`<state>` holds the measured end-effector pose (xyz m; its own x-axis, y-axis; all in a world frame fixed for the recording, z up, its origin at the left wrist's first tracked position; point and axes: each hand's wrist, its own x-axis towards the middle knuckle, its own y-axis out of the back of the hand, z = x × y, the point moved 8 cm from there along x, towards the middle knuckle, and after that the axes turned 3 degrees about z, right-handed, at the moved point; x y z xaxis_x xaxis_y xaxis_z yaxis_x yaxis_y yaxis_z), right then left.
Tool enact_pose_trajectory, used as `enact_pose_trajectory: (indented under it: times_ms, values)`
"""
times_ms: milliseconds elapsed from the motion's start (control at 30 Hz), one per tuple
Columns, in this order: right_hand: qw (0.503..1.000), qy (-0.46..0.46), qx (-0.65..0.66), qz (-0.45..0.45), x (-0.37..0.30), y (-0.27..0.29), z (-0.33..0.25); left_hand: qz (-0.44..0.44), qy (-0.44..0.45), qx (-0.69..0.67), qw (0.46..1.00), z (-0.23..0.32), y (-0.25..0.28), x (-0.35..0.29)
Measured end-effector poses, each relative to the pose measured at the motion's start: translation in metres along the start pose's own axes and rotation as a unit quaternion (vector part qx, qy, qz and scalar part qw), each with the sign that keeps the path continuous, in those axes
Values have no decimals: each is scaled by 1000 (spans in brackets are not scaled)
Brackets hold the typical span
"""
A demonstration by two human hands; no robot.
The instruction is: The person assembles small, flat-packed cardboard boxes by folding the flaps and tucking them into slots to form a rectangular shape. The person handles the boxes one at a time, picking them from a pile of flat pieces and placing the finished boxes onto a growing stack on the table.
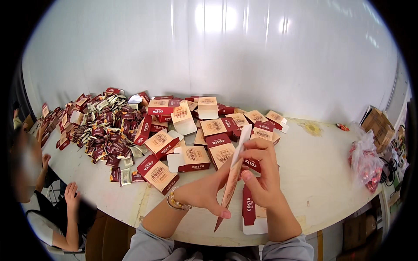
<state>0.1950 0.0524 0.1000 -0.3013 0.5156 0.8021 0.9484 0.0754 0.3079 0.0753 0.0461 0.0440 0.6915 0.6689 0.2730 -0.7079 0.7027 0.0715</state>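
Observation:
In the middle, a flattened carton (230,185) in cream and dark red is held up almost edge-on, its lower corner pointing down. My left hand (208,193), with a beaded bracelet at the wrist, is closed around its left side, the thumb low on it. At its upper right side is my right hand (262,174), fingers curved and close to the carton, thumb apart from them; whether the fingertips press on it is hard to see. Beneath my right hand lies another carton (249,211) with a white flap toward me.
Many assembled cartons (194,157) lie heaped beyond my hands on the white table (322,174). A pile of small sachets (106,130) spreads at left. A person's hand (72,195) is by the left edge. A plastic bag (365,163) with red contents and a cardboard box (378,126) stand at right.

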Motion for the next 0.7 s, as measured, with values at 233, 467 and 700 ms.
enact_pose_trajectory:
  times_ms: [233, 467, 700]
  values:
    - [997, 63, -48, 7, 3, 21, 3, 74, -36, 33, 996, 17, 2, 1]
    - [989, 6, 112, 92, 9, 19, 3, 257, -79, -114, 956, 6, 39, -5]
    - [944, -173, 271, 78, -14, 7, 26, 278, -133, -158, 938, -6, 47, 0]
